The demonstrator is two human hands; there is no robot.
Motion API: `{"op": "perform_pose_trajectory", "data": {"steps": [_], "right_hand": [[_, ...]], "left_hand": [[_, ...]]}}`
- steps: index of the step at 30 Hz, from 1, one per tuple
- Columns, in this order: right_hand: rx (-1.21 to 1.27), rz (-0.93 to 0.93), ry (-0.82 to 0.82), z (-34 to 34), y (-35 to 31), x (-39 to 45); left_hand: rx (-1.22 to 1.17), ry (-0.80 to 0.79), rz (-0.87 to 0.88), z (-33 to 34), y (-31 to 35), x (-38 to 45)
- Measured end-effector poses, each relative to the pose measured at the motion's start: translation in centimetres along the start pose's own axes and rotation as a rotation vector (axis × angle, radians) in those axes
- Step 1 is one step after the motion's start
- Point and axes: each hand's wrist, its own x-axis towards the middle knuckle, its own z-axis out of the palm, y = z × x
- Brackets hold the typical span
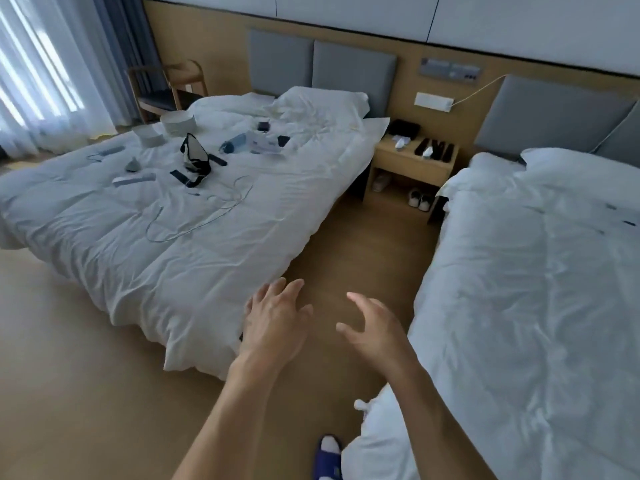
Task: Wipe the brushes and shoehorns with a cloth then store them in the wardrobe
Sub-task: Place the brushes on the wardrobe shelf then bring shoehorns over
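Far ahead, between two beds, a wooden nightstand (pixel 412 168) carries several dark brushes and shoehorns (pixel 438 149) laid side by side on its right half. A pale cloth-like thing (pixel 401 143) lies on its left half; I cannot tell what it is. My left hand (pixel 273 323) and my right hand (pixel 374 329) are stretched out over the floor of the aisle, fingers spread and relaxed, holding nothing. Both hands are far short of the nightstand. No wardrobe is in view.
The left bed (pixel 194 258) holds cables, a black strap bag, plates and small items. The right bed (pixel 530 306) is close to my right arm. Shoes sit under and beside the nightstand (pixel 419 199). A chair (pixel 166 91) stands by the curtains. My slippered foot (pixel 327 455) is below.
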Motion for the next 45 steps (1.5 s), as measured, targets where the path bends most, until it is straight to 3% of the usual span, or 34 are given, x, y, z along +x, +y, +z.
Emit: {"op": "perform_pose_trajectory", "data": {"steps": [9, 17, 23, 34, 45], "right_hand": [[0.054, 0.021, 0.015, -0.7, -0.3, 16.1], [0.052, 0.0, -0.009, -6.4, -0.1, 33.3], [0.061, 0.055, 0.034, -9.8, 3.2, 41.8], [0.076, 0.31, 0.171, -15.8, 11.5, 56.3], [0.117, 0.488, 0.264, -24.4, 14.2, 74.0]], "left_hand": [[0.062, 0.053, 0.041, 0.5, 0.5, 16.1], [0.084, 0.081, 0.007, 0.6, 4.9, 33.4], [0.098, 0.021, 0.054, 3.5, 8.3, 43.6], [0.054, -0.162, 0.321, 10.1, 18.0, 63.3], [-0.028, -0.242, 0.588, 11.0, 27.8, 85.0]]}}
